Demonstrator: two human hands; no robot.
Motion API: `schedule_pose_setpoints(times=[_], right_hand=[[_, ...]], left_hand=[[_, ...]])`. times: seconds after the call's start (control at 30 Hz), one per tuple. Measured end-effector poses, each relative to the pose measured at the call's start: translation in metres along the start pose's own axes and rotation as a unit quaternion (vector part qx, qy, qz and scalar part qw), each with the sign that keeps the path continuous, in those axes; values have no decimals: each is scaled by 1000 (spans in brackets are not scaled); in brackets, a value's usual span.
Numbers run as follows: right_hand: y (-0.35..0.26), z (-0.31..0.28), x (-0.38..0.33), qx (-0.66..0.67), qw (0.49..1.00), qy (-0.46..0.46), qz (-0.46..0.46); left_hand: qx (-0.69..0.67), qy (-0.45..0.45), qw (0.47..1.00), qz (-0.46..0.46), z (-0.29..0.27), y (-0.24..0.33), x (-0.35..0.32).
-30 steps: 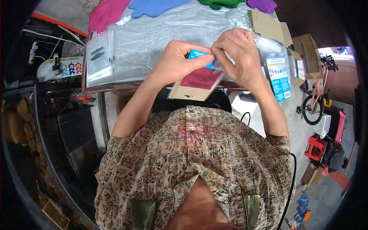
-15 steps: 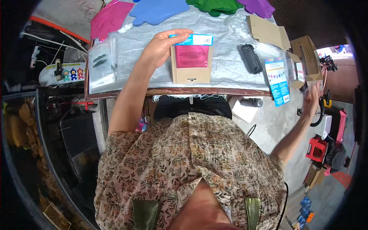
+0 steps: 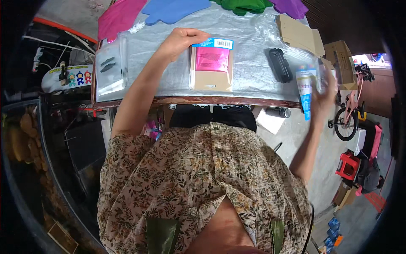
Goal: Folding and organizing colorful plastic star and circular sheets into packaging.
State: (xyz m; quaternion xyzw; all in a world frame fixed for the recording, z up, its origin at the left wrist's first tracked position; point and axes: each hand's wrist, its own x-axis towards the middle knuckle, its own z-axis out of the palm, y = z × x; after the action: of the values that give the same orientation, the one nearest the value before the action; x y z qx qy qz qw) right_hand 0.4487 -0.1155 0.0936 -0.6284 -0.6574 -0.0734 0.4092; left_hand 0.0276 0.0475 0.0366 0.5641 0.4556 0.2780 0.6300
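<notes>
My left hand (image 3: 179, 42) pinches the top edge of a flat package (image 3: 211, 80) on the table. The package has a blue strip with a barcode at its top, a shiny pink sachet (image 3: 212, 59) and a brown card under clear plastic. At the table's right edge my right hand (image 3: 323, 101) is smeared by motion, its thumb and fingers apart. It passes beside a blue and white printed card (image 3: 305, 84) that juts past the edge, hiding part of it. A black oblong case (image 3: 280, 65) lies to the left of that card.
Pink (image 3: 118, 19), blue (image 3: 173, 10), green (image 3: 241, 6) and purple (image 3: 291, 7) pieces lie along the far side. Clear plastic bags (image 3: 111, 70) rest at the left. Brown cardboard (image 3: 298, 36) and an open box (image 3: 340, 63) stand at the right, with a pink bicycle (image 3: 350, 110) beyond.
My right hand has swung left and inward, from out past the table to beside the printed card. My left hand keeps its hold on the package. The view has shifted slightly.
</notes>
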Motion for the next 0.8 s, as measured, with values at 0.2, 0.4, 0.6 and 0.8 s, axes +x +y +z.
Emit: schedule_pose_setpoints(times=[0.2, 0.4, 0.6, 0.8], right_hand=[[-86, 157, 44, 206, 943, -260, 28], [-99, 192, 39, 262, 899, -350, 7], [-102, 195, 28, 198, 936, -277, -85], [-106, 189, 24, 196, 944, -232, -125]], left_hand=[[39, 39, 991, 121, 2, -22, 0], [162, 70, 964, 201, 5, -32, -10], [219, 55, 941, 253, -4, -30, -16], [479, 66, 776, 405, -16, -27, -37]])
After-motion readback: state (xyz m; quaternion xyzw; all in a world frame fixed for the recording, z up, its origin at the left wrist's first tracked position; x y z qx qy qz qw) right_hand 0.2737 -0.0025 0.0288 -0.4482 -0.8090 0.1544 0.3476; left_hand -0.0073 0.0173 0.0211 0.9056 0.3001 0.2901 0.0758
